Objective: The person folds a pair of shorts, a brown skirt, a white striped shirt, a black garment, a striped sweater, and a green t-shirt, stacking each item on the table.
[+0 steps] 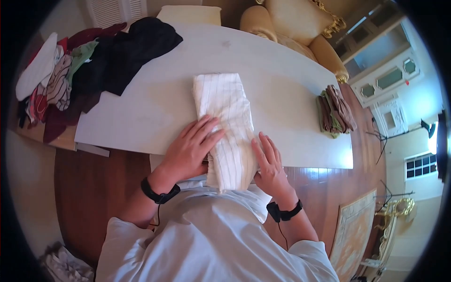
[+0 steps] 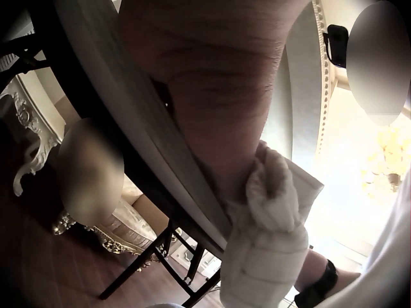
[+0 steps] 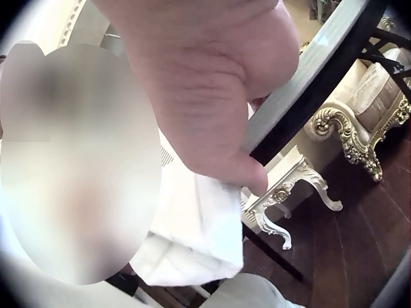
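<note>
A white garment with thin dark stripes (image 1: 225, 101), folded into a long narrow bundle, lies across the near edge of the table. Its lower end hangs past the edge toward the body, as the left wrist view shows with its loose rolled cloth end (image 2: 266, 250). My left hand (image 1: 188, 148) rests on the bundle's left side with fingers stretched over the top. On the right side, my right hand (image 1: 271, 167) lies along the edge with its fingers straight. In the right wrist view its thumb (image 3: 253, 174) is beside the white cloth (image 3: 199, 224).
A loose heap of clothes (image 1: 136, 51), black, maroon, white and green, covers the table's left end. At the right end of the white table (image 1: 296, 103) stands a small stack of folded brown and green clothes (image 1: 336, 110). A gold armchair (image 1: 286, 23) stands beyond the far edge.
</note>
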`<act>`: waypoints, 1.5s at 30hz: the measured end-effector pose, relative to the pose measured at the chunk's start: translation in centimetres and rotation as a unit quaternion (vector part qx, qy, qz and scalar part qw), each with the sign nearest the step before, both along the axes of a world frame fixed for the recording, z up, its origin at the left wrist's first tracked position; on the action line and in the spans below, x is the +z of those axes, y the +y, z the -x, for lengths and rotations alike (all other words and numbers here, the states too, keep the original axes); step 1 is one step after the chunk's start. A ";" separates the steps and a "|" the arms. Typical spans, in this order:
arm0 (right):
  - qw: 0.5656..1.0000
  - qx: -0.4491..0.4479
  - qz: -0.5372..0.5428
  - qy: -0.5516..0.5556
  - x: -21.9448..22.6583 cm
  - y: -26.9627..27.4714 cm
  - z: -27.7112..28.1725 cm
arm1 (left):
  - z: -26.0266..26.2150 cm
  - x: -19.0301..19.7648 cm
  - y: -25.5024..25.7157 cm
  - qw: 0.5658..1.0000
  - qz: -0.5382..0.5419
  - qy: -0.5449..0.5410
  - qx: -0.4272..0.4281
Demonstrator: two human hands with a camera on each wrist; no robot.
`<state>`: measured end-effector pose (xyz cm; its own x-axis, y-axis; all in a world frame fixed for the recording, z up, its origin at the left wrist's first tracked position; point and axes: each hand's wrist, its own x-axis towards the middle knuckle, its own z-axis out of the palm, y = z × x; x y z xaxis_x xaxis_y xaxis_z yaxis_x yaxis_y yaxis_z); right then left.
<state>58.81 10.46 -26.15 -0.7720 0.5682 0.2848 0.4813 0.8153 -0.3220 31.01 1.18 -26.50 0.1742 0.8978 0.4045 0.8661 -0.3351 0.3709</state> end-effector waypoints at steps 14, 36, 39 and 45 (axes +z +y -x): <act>0.989 0.147 -0.004 -0.009 1.5 2.6 -0.1 | -0.4 -0.4 -0.4 1.000 -0.026 0.005 0.011; 0.833 0.019 0.547 0.079 2.9 12.9 7.3 | 3.1 2.1 3.0 0.834 0.221 -0.491 0.122; 0.830 -0.013 0.555 0.054 2.7 11.7 7.7 | 4.0 2.5 3.7 0.779 0.262 -0.556 0.125; 0.803 0.029 0.578 0.139 1.4 10.2 6.2 | 3.2 1.8 2.8 0.763 0.220 -0.606 0.055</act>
